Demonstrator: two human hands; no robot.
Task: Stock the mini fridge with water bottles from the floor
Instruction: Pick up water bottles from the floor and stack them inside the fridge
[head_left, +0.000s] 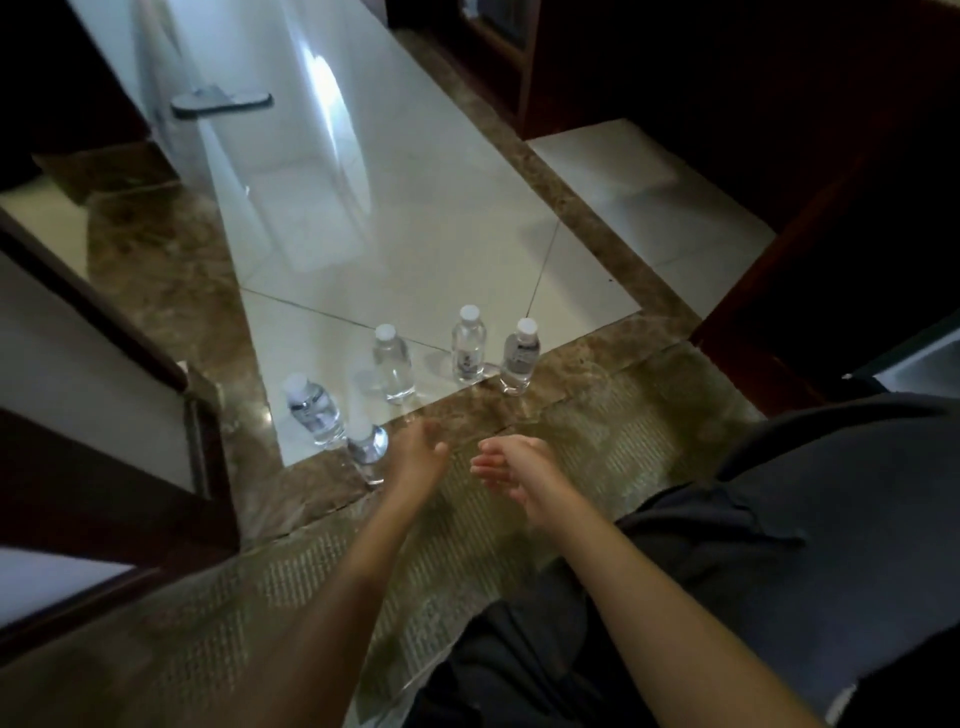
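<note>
Count: five clear water bottles, all standing on the floor.
- The nearest bottle (368, 449) is at 9 o'clock of your left hand (418, 454), just beside it. I cannot tell if they touch.
- The outer bottle (311, 408) stands further toward 10 o'clock.
- The middle bottle (393, 364) is at 11 o'clock of the left hand.
- The tall-capped bottle (468, 345) and the labelled bottle (521, 356) stand close together at 12 to 1 o'clock.

They sit along the edge where pale tile (415, 234) meets the brown marble border (597, 358).

Left hand: fingers loosely curled and spread, holding nothing.
Right hand (511, 465): fingers relaxed and near straight, palm turned inward, holding nothing.

Progress, as judged: no bottle is in hand, so all five in view are left to move. Anything already stocked cannot be checked. A dark-framed pale opening (904, 364) at 3 o'clock of the view may be the mini fridge, but its inside is hidden.

Likely step: reach for the nearest bottle.

Surroundings: a glass door with a handle (221, 103) at 11 o'clock, and your dark trousers (779, 519) at 4 o'clock.
</note>
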